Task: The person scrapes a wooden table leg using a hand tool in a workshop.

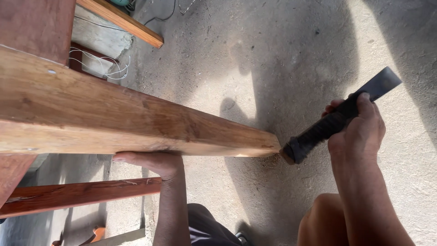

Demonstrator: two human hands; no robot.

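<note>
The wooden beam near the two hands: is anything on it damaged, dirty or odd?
Slightly. Fine reddish dust lies on the concrete floor under the end of the wooden beam, where the right hand holds a dark tool against it. The left hand steadies the beam from below. A lower reddish plank looks splintered.

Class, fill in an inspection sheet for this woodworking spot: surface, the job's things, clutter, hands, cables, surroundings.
Surface: bare concrete floor, dusty, in patchy sun and shade.
Job's things: long wooden beam; black-handled tool with its working end at the beam's end.
Clutter: a little sawdust on the floor under the beam's end.
Hands: left hand under the beam, supporting it; right hand closed round the tool's handle.
Cables: thin white wires by the frame; dark cord on the floor.
Surroundings: reddish wooden rail; another plank.
</note>
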